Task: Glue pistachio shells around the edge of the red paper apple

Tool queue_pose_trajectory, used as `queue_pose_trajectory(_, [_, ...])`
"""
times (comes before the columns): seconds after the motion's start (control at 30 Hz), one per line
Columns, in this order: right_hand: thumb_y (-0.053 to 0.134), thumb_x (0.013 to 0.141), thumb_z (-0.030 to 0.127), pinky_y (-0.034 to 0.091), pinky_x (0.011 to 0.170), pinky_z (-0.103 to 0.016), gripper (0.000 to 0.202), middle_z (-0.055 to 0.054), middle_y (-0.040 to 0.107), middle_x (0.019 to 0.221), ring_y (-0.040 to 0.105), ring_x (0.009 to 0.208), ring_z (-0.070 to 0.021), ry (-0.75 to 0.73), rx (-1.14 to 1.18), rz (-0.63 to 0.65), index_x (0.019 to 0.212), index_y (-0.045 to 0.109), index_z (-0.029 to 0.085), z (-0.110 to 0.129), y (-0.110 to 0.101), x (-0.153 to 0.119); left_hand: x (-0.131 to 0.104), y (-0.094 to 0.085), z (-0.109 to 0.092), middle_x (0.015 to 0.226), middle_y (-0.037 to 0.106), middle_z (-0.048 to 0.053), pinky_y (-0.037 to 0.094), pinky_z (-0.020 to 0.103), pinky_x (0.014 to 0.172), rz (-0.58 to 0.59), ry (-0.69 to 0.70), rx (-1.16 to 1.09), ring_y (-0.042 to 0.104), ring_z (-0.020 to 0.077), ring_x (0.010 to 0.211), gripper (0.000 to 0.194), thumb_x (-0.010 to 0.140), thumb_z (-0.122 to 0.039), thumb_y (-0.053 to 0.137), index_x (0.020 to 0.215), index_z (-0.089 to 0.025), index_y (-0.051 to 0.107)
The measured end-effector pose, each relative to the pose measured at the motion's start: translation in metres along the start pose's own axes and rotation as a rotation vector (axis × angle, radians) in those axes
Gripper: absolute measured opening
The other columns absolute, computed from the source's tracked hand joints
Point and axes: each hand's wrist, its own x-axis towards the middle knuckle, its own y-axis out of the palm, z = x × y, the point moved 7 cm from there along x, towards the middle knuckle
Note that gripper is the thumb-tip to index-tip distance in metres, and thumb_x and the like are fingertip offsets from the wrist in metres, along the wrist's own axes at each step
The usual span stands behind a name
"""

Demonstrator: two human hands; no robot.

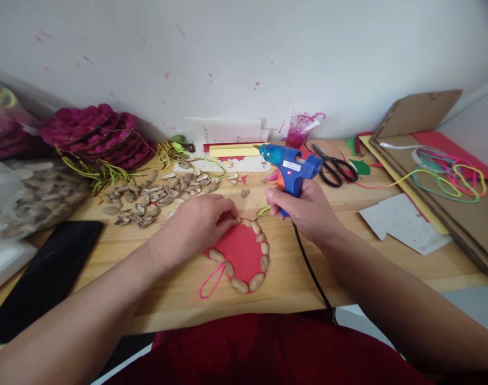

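Observation:
A red heart-shaped card (244,251) lies flat on the wooden table, with peanut shells (264,263) set along much of its edge. A pink cord loop (210,283) comes off its near side. My left hand (201,224) rests over the card's far left edge, thumb and fingers pinched on a peanut shell (239,220) that is mostly hidden. My right hand (308,206) grips a blue glue gun (286,166) above the table, right of the card. Its nozzle points left and a small red light glows on its side.
Loose peanut shells (167,190) lie behind my left hand. Magenta shell pieces (99,133) are stacked at back left, near a black phone-like slab (51,272). Black scissors (335,166), cardboard (468,219) and coloured cord (448,176) lie right. The gun's black cable (311,270) runs over the front edge.

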Motion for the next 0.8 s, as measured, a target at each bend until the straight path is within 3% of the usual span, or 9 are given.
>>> queue_pose_trajectory(0.13, [0.079,0.077,0.025,0.042,0.045,-0.022,0.03,0.002,0.071,0.074,0.062,0.051,-0.0104,0.039,0.019,0.035,0.103,0.066,0.021,-0.001,0.004,-0.002,0.0,0.0,-0.001,0.088,0.074,0.003,0.046,0.029,0.07,0.019,-0.021,0.019,0.065,0.0175,0.077,0.017,0.089,-0.022,0.058,0.092,-0.021,0.075])
queue_pose_trajectory(0.37, [0.079,0.08,0.035,0.038,0.043,-0.022,0.027,0.007,0.058,0.058,0.051,0.044,-0.0082,-0.018,0.051,-0.017,0.1,0.067,0.021,0.001,0.0,0.0,0.0,0.002,-0.002,0.089,0.074,0.004,0.048,0.031,0.072,0.013,0.0,0.036,0.066,0.0186,0.078,0.017,0.09,-0.022,0.058,0.091,-0.02,0.075])
queue_pose_trajectory(0.53, [0.077,0.076,0.021,0.039,0.046,-0.025,0.028,0.008,0.054,0.057,0.048,0.048,-0.01,-0.12,0.082,-0.043,0.103,0.068,0.022,0.01,-0.004,-0.001,0.001,0.001,0.001,0.085,0.074,0.004,0.047,0.03,0.07,-0.001,-0.021,-0.005,0.065,0.0178,0.074,0.015,0.089,-0.021,0.06,0.088,-0.019,0.075])
queue_pose_trajectory(0.67, [0.073,0.072,0.011,0.041,0.052,-0.026,0.027,0.007,0.054,0.07,0.05,0.057,-0.0097,-0.181,0.093,-0.082,0.096,0.069,0.023,0.014,-0.008,-0.001,-0.001,-0.008,0.009,0.082,0.074,0.002,0.044,0.027,0.064,-0.049,-0.118,-0.181,0.062,0.0147,0.068,0.014,0.088,-0.027,0.064,0.09,-0.02,0.076])
queue_pose_trajectory(0.8, [0.074,0.068,0.01,0.047,0.065,-0.026,0.032,0.007,0.056,0.071,0.057,0.071,-0.0118,-0.188,0.14,-0.08,0.098,0.07,0.022,0.015,-0.007,0.0,-0.002,-0.013,0.022,0.076,0.071,0.001,0.041,0.023,0.058,-0.102,-0.23,-0.526,0.056,0.0109,0.062,0.016,0.084,-0.033,0.072,0.088,-0.018,0.076])
